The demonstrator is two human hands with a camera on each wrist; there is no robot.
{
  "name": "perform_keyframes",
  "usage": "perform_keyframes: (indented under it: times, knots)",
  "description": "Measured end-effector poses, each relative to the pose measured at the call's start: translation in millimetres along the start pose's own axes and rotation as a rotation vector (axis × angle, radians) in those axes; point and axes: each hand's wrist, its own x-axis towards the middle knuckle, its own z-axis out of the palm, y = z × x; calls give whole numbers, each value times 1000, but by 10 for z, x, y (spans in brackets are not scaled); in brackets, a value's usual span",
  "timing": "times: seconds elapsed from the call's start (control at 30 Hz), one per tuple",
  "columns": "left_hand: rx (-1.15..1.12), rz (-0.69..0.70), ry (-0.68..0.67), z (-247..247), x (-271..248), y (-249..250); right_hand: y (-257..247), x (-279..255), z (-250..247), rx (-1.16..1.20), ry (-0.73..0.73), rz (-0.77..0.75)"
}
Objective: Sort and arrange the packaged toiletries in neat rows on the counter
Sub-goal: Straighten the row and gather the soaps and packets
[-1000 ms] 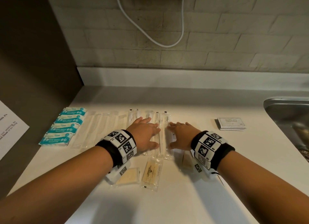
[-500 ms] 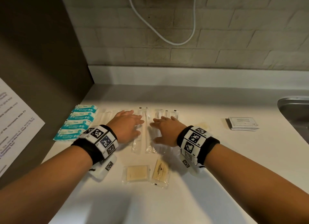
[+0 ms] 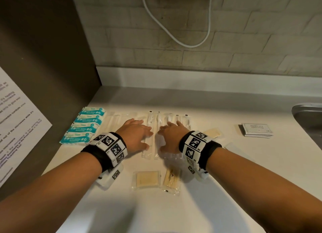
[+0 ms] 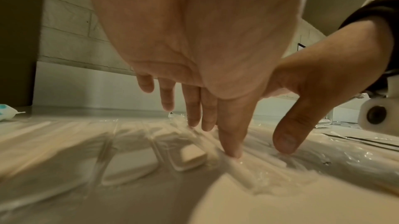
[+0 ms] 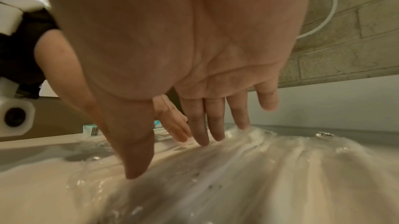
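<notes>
A row of long clear-wrapped toothbrush packets (image 3: 153,128) lies side by side across the white counter (image 3: 226,171). My left hand (image 3: 134,137) lies flat on the left part of the row, fingers straight, fingertips (image 4: 230,151) pressing the plastic. Beside it my right hand (image 3: 171,138) rests flat on the right part, its fingertips (image 5: 202,140) on the wrappers (image 5: 248,168). A column of teal-and-white packets (image 3: 85,126) sits to the left of the row. Two cream packets, a square one (image 3: 146,179) and a narrow one (image 3: 171,180), lie nearer me.
A small stack of white sachets (image 3: 257,130) lies to the right, and a steel sink (image 3: 308,121) begins at the right edge. A dark panel (image 3: 43,76) with a printed notice (image 3: 15,121) bounds the left. A white cable (image 3: 174,34) hangs on the brick wall behind.
Both hands have slid left along the row of clear packets and stay flat on it. The view has shifted with them, so the sink sits nearer the right edge.
</notes>
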Motion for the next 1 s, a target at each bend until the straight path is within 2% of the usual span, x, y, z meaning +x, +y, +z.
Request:
perform_keyframes:
  times: [0.57, 0.73, 0.8, 0.9, 1.0]
  knots:
    - [-15, -12, 4, 3, 4, -9, -6, -74, 34, 17, 21, -8]
    - [-122, -6, 99, -114, -226, 82, 16, -363, 25, 169, 205, -97]
    - [-193, 26, 131, -135, -409, 159, 24, -559, 65, 259, 193, -150]
    - [-248, 79, 63, -57, -680, 289, -26, -821, 214, 258, 83, -200]
    - [-232, 68, -61, 142, -831, 336, -104, -965, 410, 279, 82, -170]
